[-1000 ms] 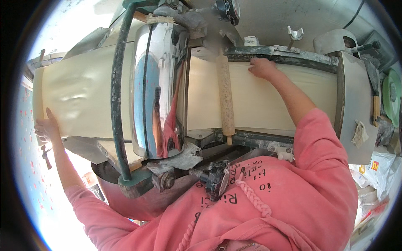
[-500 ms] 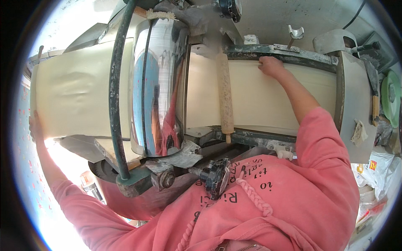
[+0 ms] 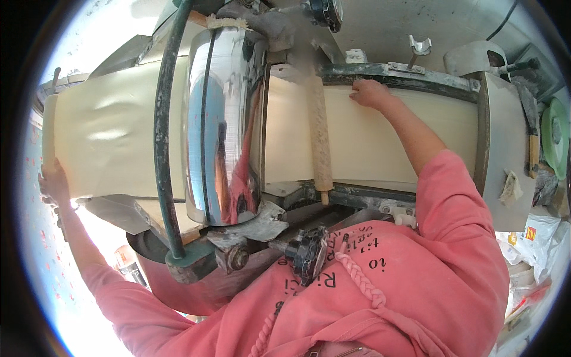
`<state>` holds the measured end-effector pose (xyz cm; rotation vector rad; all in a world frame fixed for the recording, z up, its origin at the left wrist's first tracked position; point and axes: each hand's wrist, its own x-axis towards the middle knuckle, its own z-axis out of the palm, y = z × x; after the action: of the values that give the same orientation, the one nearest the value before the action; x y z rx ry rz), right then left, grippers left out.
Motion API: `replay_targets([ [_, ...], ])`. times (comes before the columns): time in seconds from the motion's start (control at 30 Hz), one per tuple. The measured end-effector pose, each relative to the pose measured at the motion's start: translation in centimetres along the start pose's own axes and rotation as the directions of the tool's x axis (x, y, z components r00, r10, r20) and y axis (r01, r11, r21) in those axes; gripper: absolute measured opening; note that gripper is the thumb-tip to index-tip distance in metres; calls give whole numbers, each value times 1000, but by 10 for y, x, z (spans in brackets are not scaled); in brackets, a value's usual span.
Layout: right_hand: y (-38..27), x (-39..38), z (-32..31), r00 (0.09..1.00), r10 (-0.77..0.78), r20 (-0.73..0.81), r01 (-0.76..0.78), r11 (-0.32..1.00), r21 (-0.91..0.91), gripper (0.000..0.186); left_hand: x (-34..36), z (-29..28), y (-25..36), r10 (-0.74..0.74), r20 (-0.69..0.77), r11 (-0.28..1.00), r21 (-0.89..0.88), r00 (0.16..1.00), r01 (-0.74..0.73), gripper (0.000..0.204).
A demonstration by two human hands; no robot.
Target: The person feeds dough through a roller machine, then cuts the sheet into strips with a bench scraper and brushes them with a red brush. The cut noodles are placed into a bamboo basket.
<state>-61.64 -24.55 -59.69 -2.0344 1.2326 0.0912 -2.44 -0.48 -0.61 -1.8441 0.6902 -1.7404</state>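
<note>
— Where is the wide, cream-coloured, dough-like sheet [image 3: 110, 128] from your fingers?

— It runs from your left hand [image 3: 55, 181] to beyond your right hand [image 3: 370, 94], which is at its far edge.

— Are they gripping it?

— Your right fingers bend close together; your left ones blur beside the sheet's left end, partly hidden. I cannot tell whether either hand pinches it.

— What is in the way?

— Between your hands, the shiny metal cylinder [image 3: 226, 131] hides the sheet's middle, and the dark green, curved metal bar [image 3: 163, 125] crosses nearer your left fingers. Left of your right fingers lies the pale, mottled, wooden rolling pin [image 3: 320, 137], its far end smeared. Well right of them is a round, green, plastic basin [image 3: 548, 140].
</note>
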Motion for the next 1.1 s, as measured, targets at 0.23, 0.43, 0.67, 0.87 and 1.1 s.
replay_targets([
  [0.23,-5,-1,5,999,-37,-15,36,997,-66,31,-42,-22,37,-130,123,980,-138,984,147,86],
  [0.43,24,-10,-5,998,28,-58,-29,999,-30,28,-10,-14,9,-102,194,957,-248,976,149,84],
  [0.67,44,-14,-17,997,79,-24,-81,992,-92,26,25,6,-21,-30,534,850,-432,845,303,82],
  [0.87,38,-8,-19,999,-52,0,52,997,-57,25,26,9,-23,-36,512,818,-478,858,319,85],
  [1.1,4,-3,-8,1000,18,-11,-18,999,-29,30,29,-4,-21,-5,570,805,-485,821,341,81],
])
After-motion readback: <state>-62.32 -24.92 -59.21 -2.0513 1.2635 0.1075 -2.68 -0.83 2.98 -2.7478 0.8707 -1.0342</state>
